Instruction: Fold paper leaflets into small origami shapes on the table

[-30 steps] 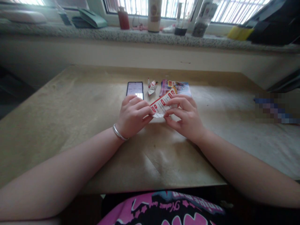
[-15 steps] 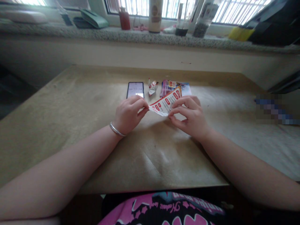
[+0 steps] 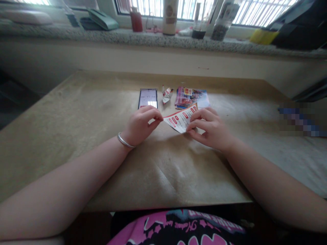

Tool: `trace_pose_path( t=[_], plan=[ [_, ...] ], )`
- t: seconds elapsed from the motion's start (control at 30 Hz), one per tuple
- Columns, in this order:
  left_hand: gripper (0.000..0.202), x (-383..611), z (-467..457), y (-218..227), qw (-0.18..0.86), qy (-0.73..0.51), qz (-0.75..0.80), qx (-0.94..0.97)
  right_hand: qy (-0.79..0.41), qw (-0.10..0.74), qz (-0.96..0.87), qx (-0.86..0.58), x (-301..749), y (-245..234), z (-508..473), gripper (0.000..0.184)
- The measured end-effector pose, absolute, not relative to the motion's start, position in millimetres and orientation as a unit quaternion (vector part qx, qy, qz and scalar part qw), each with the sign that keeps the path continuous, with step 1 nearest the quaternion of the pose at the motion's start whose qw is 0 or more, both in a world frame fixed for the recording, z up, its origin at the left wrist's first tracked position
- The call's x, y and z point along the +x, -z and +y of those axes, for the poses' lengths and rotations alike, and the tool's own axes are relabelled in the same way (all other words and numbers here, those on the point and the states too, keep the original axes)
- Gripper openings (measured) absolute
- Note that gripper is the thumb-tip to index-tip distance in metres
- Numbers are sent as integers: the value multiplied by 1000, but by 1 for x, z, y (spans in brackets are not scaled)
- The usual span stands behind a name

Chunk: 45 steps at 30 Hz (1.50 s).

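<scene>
Between my hands is a folded sheet of printed paper (image 3: 179, 119), white with red labels and an orange-red edge. My left hand (image 3: 143, 124), with a silver bangle at the wrist, pinches its left corner between thumb and forefinger. At the right, my right hand (image 3: 208, 127) grips the paper's other side, thumb at the lower edge and fingers over the face. Just beyond lies a small folded paper figure (image 3: 167, 95) with pointed tips. To its right is a stack of colourful printed leaflets (image 3: 192, 96), partly covered by the held paper.
A phone (image 3: 148, 98) showing a timer lies behind my left hand on the tan-covered table (image 3: 102, 105). Bottles and jars, among them a red bottle (image 3: 136, 19), line the stone windowsill (image 3: 143, 38). A blurred-out patch (image 3: 301, 119) covers something at the right.
The held paper has tipped lower and flatter, uncovering more of the leaflet stack. My right hand has shifted slightly down and right; my left hand keeps its pinch.
</scene>
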<state>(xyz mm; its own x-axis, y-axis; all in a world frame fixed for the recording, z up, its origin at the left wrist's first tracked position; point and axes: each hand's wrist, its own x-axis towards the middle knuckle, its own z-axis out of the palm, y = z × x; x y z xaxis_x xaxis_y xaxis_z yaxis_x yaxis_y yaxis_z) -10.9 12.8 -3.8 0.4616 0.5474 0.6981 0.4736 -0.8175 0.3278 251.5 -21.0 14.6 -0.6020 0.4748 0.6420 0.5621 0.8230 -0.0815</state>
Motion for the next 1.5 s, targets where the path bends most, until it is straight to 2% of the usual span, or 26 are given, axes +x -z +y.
trace_pose_path(
  t=[0.17,0.27,0.4,0.5,0.67,0.83,0.97,1.1,1.17,1.37,1.5],
  plan=[
    [5,-9,9,1,31,-444,261,856,46,322,-906,-272,258,-19,-22,2],
    [5,-8,6,0,15,-449,249,858,11,348,-895,-279,259,-19,-22,14],
    [6,-8,5,-1,4,-431,233,872,7,369,-856,-362,258,-17,-24,21],
    [9,-7,4,-3,0,-407,218,887,47,338,-842,-417,255,-16,-27,28],
    [10,-7,3,-5,17,-377,207,902,62,298,-854,-423,251,-19,-31,39],
    [6,-4,-1,-3,76,-359,213,906,27,272,-867,-417,257,-22,-30,35],
    [28,-2,0,2,160,-341,229,897,-10,293,-869,-399,261,-22,-29,34],
    [11,-1,1,2,194,-282,219,914,-42,315,-871,-374,261,-22,-29,31],
    [11,-1,-1,0,200,-279,212,915,-47,319,-870,-372,259,-22,-30,30],
    [12,-3,-2,-2,128,-347,215,904,-51,360,-857,-365,259,-18,-26,20],
    [13,-7,1,-4,64,-350,223,908,-34,376,-851,-366,262,-10,-21,15]
  ],
)
